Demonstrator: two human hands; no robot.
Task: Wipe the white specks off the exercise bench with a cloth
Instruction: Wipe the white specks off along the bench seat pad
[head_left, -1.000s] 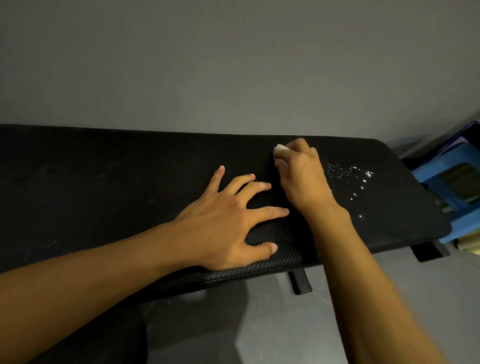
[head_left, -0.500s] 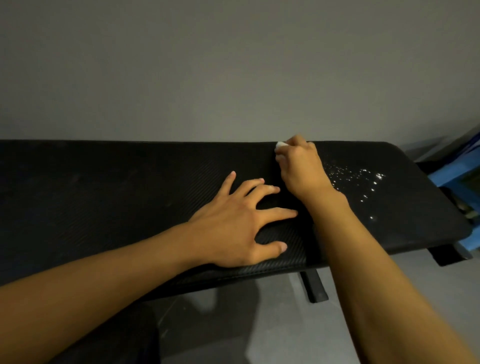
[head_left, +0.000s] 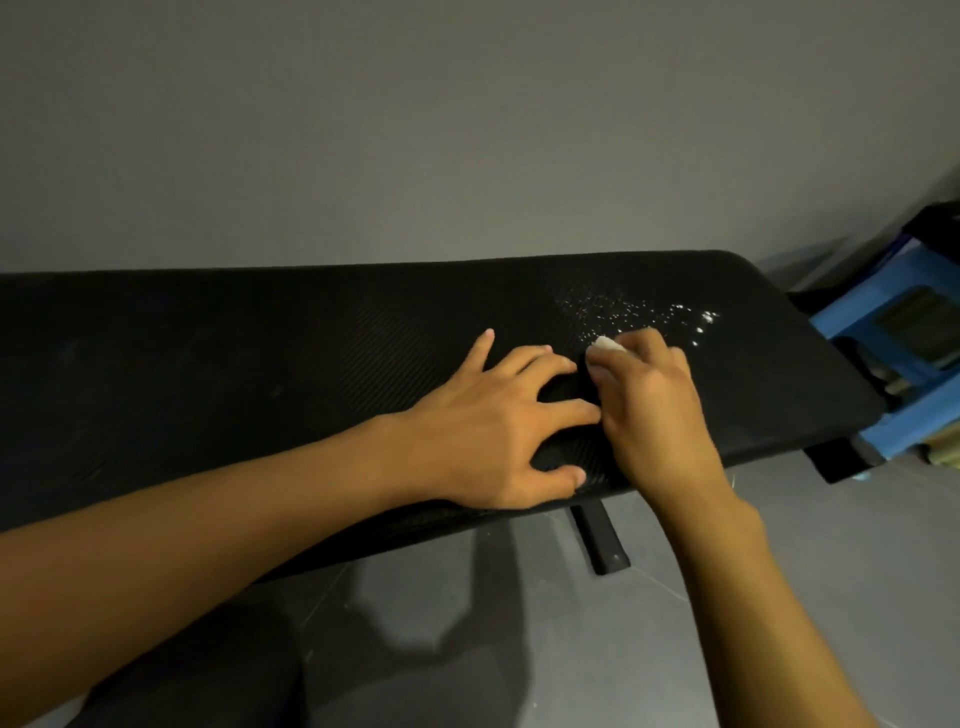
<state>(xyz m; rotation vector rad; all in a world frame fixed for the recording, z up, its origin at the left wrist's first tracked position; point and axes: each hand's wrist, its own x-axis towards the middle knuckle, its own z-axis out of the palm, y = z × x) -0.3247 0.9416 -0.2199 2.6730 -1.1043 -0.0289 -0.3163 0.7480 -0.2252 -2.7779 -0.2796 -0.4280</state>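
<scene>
**Right hand** (head_left: 649, 405): The fingers are curled round a small white cloth (head_left: 605, 344) and press it onto the pad. Only a corner of the cloth shows past the fingertips. In the last second I have watched this hand draw back from the far edge of the exercise bench (head_left: 260, 338) toward the near side. It now sits at the near-left margin of the specks.

**Left hand** (head_left: 498, 421): The fingers are spread flat and hold nothing. It braces on the pad at 9 o'clock of the right hand, with the index fingertip just beside it. Its pose is unchanged.

**White specks** (head_left: 639, 312): These are scattered from 12 to 2 o'clock of the right hand, toward the bench's right end. The scatter looks as dense as before. The few that trailed toward the near edge are now hidden under the hand, so I cannot tell whether they are cleared.

**Assessment:** The stroke seems to have run alongside the patch rather than through it. I judge most of the wiping still to do, with the next pass heading toward 1 o'clock.

**Blue stool** (head_left: 893, 338): It stands past the bench's right end.
</scene>
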